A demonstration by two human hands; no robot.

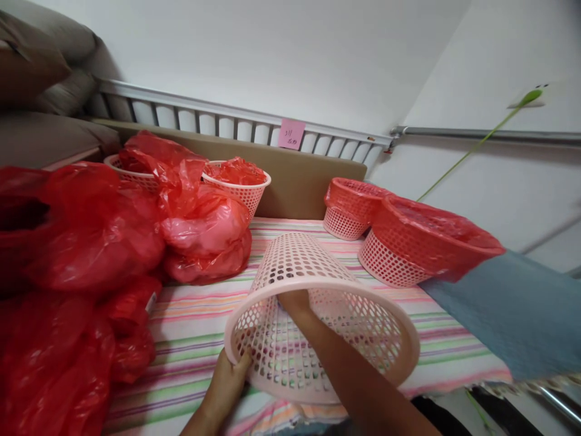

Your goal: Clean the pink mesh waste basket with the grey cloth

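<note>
A pale pink perforated plastic basket point(313, 257) lies tipped on its side, with its round mouth facing me. At the lower left of the mouth, my left hand point(233, 369) grips the rim, the thumb inside and the other fingers mostly out of sight behind the wall. My right hand point(296, 300) reaches deep inside against the upper left wall. Its fingers are largely hidden there; a small bluish patch shows beside them, too little to name.
Red plastic bags point(91, 224) are heaped on the left, near a basket point(242, 194) with red plastic inside. To the right stand two baskets point(393, 260) lined with red bags. A striped cloth point(190, 339) lies underneath; a radiator point(209, 121) with a pink note point(291, 134) runs behind.
</note>
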